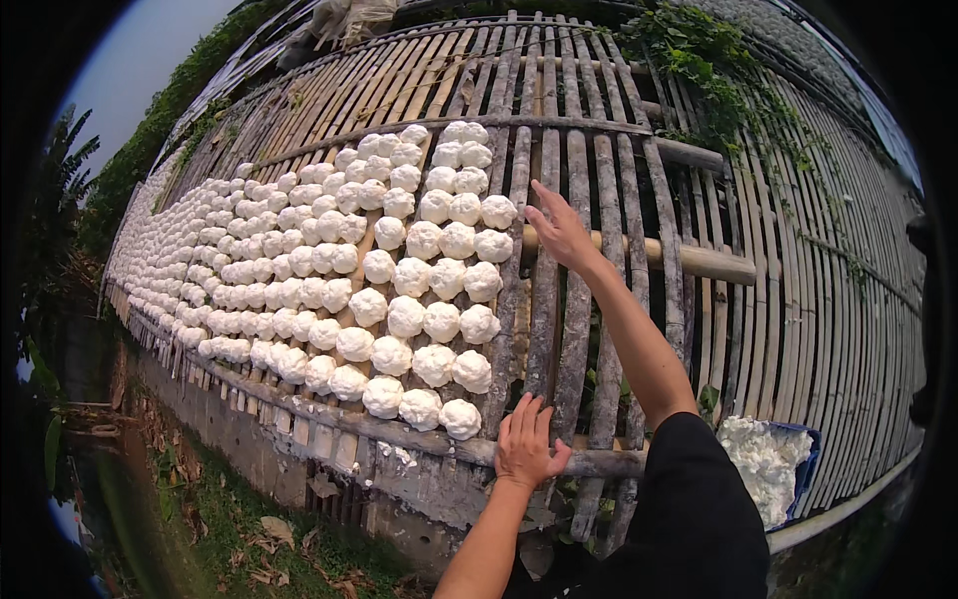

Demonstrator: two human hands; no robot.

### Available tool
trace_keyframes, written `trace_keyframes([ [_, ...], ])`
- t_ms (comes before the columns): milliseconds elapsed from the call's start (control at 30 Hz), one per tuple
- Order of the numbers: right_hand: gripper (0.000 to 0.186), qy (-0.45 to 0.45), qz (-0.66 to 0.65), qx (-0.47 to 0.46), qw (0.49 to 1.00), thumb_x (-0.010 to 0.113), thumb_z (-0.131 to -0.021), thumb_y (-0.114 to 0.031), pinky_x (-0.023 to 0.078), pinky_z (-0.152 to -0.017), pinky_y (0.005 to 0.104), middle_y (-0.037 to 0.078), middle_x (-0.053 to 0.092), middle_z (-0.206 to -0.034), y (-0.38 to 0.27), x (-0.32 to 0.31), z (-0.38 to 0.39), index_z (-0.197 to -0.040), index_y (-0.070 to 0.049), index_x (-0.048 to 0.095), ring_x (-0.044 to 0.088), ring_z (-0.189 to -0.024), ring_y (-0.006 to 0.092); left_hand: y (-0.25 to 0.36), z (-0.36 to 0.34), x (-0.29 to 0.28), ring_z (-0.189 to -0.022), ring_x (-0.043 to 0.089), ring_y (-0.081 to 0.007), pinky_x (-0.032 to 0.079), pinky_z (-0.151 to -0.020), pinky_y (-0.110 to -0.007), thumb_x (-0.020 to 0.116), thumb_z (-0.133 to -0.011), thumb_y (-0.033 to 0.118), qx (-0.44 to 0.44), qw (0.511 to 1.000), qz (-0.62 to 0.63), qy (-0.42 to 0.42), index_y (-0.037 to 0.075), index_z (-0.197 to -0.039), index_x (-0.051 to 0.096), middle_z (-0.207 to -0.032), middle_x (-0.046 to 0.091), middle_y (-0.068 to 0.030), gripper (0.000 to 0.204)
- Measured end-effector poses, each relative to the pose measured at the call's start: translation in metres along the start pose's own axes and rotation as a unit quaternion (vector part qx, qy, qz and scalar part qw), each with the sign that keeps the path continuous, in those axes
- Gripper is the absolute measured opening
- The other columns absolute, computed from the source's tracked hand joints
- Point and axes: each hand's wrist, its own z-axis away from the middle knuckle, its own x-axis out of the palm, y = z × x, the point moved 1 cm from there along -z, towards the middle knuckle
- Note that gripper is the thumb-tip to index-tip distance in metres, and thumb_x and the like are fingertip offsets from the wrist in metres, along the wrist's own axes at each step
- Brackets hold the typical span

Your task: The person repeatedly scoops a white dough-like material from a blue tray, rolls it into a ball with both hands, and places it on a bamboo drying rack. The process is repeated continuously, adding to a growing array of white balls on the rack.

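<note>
Rows of rounded, lumpy white pieces [441, 319] lie on a rack of weathered bamboo slats [574, 329], filling much of its left and middle. My right hand [559, 230] reaches over the slats just right of the rightmost pieces, fingers apart and holding nothing. My left hand [526, 446] rests on the bamboo rail along the rack's front edge, just right of the nearest white pieces, with its fingers spread. At the lower right a blue tub [806, 459] holds a mass of crumbly white paste [760, 464], partly behind my dark sleeve.
Thick bamboo poles [714, 262] stick out between the right-hand rack sections. Green vines [689, 70] grow through the slats at the top. Beside the low concrete wall [239, 389] under the front edge lie grass and dry leaves [279, 534]. Trees [60, 200] stand at the far left.
</note>
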Motion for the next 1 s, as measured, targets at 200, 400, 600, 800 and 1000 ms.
trace_keyframes([
  [200, 0.033, 0.253, 0.013, 0.122, 0.96, 0.065, -0.106, -0.018, 0.057, -0.093, 0.0361, 0.015, 0.069, -0.133, -0.034, -0.179, 0.343, -0.134, -0.001, 0.07, 0.07, -0.113, 0.0257, -0.001, 0.004, 0.01, -0.141, 0.056, -0.0387, 0.044, -0.113, -0.053, 0.065, -0.076, 0.027, 0.029, 0.999, -0.034, -0.016, 0.005, -0.125, 0.066, -0.142, 0.063, -0.0163, 0.054],
  [400, 0.046, 0.367, 0.293, 0.42, 0.776, 0.068, -0.098, -0.019, 0.046, -0.114, 0.052, 0.025, 0.055, -0.145, -0.027, -0.244, 0.601, -0.139, 0.002, 0.066, 0.052, -0.138, 0.044, -0.013, 0.004, 0.017, -0.14, 0.055, -0.0384, 0.043, -0.114, -0.054, 0.065, -0.077, 0.024, 0.04, 0.997, -0.068, -0.021, 0.006, -0.125, 0.067, -0.144, 0.063, -0.0153, 0.051],
  [600, 0.104, 0.233, 0.467, 0.499, 0.692, 0.089, -0.086, -0.042, 0.033, -0.125, 0.0637, 0.036, 0.024, -0.17, 0.01, -0.266, 0.67, -0.167, -0.006, 0.036, 0.025, -0.157, 0.056, -0.023, 0.002, 0.018, -0.134, 0.058, -0.0401, 0.044, -0.113, -0.052, 0.061, -0.08, 0.023, 0.068, 0.995, -0.07, -0.033, 0.006, -0.125, 0.067, -0.142, 0.064, -0.0156, 0.049],
  [800, 0.113, 0.174, 0.531, 0.518, 0.648, 0.097, -0.076, -0.039, 0.042, -0.115, 0.063, 0.039, 0.031, -0.157, 0.055, -0.236, 0.668, -0.166, -0.01, 0.034, 0.038, -0.143, 0.0535, -0.036, 0.0, 0.02, -0.132, 0.058, -0.0412, 0.043, -0.114, -0.052, 0.061, -0.081, 0.023, 0.094, 0.992, -0.078, -0.032, 0.005, -0.124, 0.068, -0.139, 0.066, -0.0177, 0.047],
  [1000, 0.071, 0.187, 0.482, 0.451, 0.728, 0.094, -0.073, -0.015, 0.056, -0.095, 0.0514, 0.022, 0.056, -0.124, 0.074, -0.26, 0.694, -0.136, -0.017, 0.062, 0.065, -0.107, 0.0431, -0.042, -0.002, 0.022, -0.13, 0.06, -0.0404, 0.044, -0.113, -0.051, 0.062, -0.082, 0.026, 0.089, 0.992, -0.08, -0.03, 0.005, -0.123, 0.069, -0.138, 0.066, -0.0175, 0.046],
])
